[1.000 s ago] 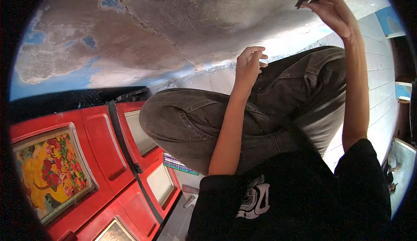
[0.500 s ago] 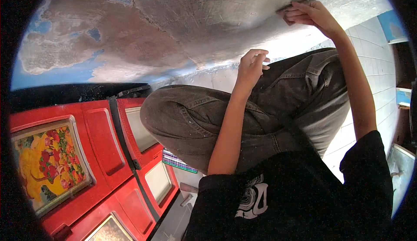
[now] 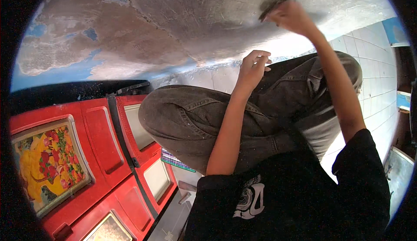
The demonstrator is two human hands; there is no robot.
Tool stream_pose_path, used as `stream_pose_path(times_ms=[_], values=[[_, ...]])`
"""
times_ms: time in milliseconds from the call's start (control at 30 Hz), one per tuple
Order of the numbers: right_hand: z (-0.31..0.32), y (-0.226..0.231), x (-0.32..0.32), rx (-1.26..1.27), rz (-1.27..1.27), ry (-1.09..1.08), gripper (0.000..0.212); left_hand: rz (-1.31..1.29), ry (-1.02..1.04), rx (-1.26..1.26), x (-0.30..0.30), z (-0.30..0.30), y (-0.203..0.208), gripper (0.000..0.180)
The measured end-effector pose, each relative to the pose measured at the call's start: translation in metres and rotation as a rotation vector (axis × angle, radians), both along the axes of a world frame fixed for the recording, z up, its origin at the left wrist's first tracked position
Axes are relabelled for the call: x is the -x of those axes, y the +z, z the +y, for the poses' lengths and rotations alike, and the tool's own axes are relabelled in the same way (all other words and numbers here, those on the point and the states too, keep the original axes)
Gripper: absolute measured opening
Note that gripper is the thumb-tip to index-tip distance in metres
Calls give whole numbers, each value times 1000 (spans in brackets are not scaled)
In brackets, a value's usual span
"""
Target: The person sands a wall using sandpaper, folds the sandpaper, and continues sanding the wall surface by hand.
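A dark, flat piece [image 3: 270, 9] was pressed against the scuffed grey wall [image 3: 195, 19], above its lower edge, gripped by the motion-blurred right hand [image 3: 292, 17]. The left hand [image 3: 253, 72], fingers loosely bent and parted, hung over the brown trousers [image 3: 186, 121], near that edge.

A worn wall [image 3: 143, 37] fills the top, grey-brown with patches of blue paint and a blue band low at the left. Red furniture [image 3: 104, 139] with pale inset panels stands at left, a colourful floral picture [image 3: 54, 163] framed on it. White floor tiles [image 3: 378, 82] stretch along the right, and bright light glares near the wall's foot
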State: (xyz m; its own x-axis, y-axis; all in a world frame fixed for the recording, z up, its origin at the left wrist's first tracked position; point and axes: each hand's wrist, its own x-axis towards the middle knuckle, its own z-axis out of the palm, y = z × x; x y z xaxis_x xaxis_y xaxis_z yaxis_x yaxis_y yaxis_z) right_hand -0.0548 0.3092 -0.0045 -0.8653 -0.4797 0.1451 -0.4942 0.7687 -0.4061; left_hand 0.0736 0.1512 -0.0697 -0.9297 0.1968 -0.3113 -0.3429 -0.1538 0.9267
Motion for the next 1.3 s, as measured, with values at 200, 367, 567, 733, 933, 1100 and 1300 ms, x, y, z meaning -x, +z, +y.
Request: stream_pose_path(times_ms=[200,367,567,733,933,1100,1300], values=[[29,46,15,508,-239,-69,31,-22,-6,26,1,-3,2,27],[6,163,-34,288,117,-12,29,3,-52,94,2,0,2,34],[-12,5,-4,-121,100,-24,34,-4,-40,114,3,0,-10,33],[-11,37,-12,-114,107,-189,32,-22,-16,125,-1,-6,-9,31],[1,106,-15,502,-82,-295,17,14,-9,86,6,-2,-1,27],[-19,-44,-21,-207,186,-221,21,66,-2,68,10,0,-6,32],[-75,-28,-76,26,438,113,10,305,666,220,7,-36,9,31]])
